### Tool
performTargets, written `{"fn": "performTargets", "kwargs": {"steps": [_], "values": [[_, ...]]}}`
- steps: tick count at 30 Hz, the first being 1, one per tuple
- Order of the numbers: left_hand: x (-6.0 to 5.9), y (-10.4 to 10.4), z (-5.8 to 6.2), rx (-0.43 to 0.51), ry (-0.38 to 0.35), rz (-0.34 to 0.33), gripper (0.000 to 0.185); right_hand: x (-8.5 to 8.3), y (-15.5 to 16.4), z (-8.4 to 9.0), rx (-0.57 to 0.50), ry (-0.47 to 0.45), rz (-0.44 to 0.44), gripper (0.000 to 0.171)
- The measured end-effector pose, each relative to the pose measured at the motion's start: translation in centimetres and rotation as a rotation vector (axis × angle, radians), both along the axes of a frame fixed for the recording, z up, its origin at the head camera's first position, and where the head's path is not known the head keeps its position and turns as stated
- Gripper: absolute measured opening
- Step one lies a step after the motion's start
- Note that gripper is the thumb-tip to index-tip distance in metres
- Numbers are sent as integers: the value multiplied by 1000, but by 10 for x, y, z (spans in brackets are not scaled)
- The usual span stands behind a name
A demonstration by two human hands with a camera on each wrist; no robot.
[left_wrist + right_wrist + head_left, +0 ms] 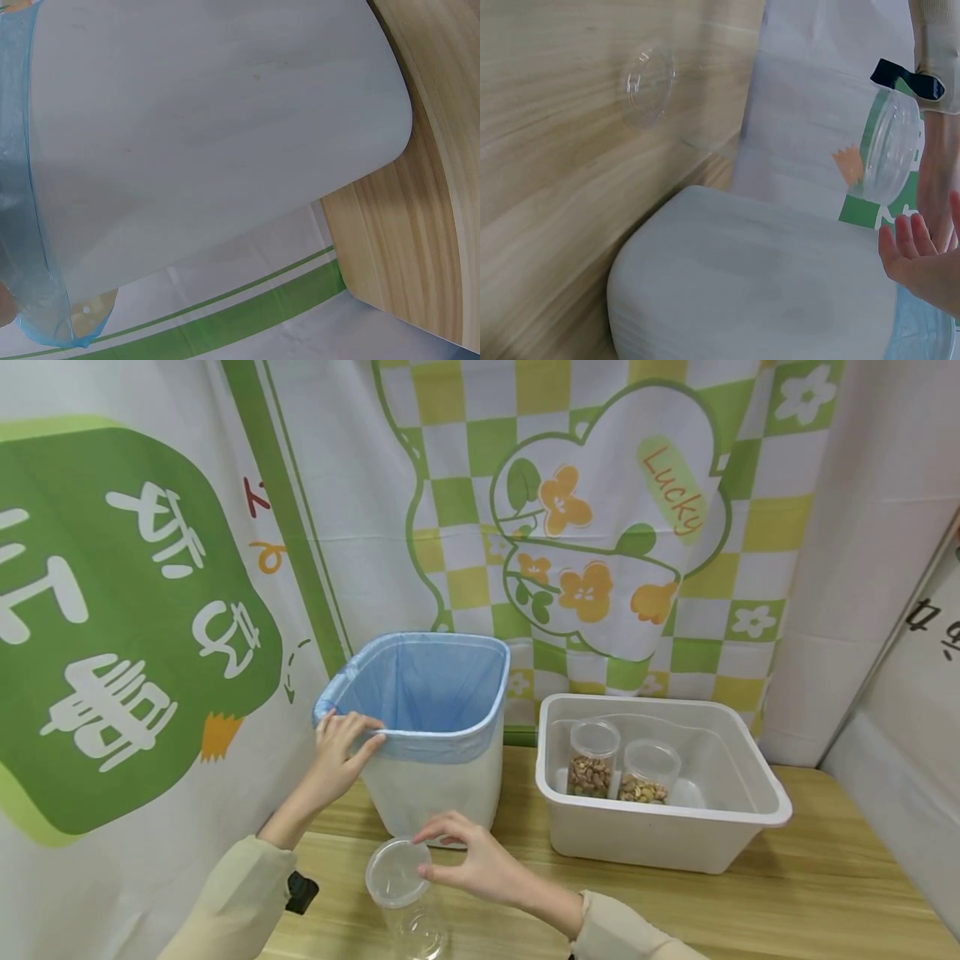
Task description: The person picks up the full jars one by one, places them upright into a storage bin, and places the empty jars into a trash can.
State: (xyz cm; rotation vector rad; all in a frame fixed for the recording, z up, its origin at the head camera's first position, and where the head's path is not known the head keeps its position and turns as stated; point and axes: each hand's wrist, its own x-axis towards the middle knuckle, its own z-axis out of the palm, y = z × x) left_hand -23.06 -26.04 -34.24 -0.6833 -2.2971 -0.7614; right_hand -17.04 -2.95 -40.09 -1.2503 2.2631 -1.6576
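Observation:
A trash bin (435, 785) with a blue liner (450, 685) stands at the back left. My left hand (341, 752) holds its near left rim, fingers over the liner; in the left wrist view just a sliver of finger shows at the left edge. In front of the bin stands a clear jar (412, 918) with a translucent lid (397, 872) and no visible contents. My right hand (476, 860) is at the lid's right edge, fingers relaxed and thumb overlapping the lid in the head view. Whether it touches the lid I cannot tell. In the right wrist view its fingers (905, 240) sit beside the lid.
A white plastic tub (660, 827) is right of the bin. Inside are two lidded jars, one (591, 768) partly filled with brown nut-like pieces, the other (647, 781) with paler ones. Patterned cloth (600, 652) hangs behind the wood-grain table (840, 860).

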Motion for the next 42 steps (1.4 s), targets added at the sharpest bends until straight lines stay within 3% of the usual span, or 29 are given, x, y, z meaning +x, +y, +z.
{"fn": "performTargets", "kwargs": {"steps": [18, 31, 37, 42], "values": [[0, 1, 1, -1, -20, 5, 11, 14, -10, -23, 59, 2, -40, 44], [0, 0, 0, 3, -3, 2, 10, 15, -17, -39, 77, -9, -79, 49], [0, 1, 0, 3, 0, 4, 10, 15, -21, -47, 4, -8, -52, 54], [0, 0, 0, 2, 3, 5, 10, 16, -25, -54, -42, 59, -63, 57]]}}
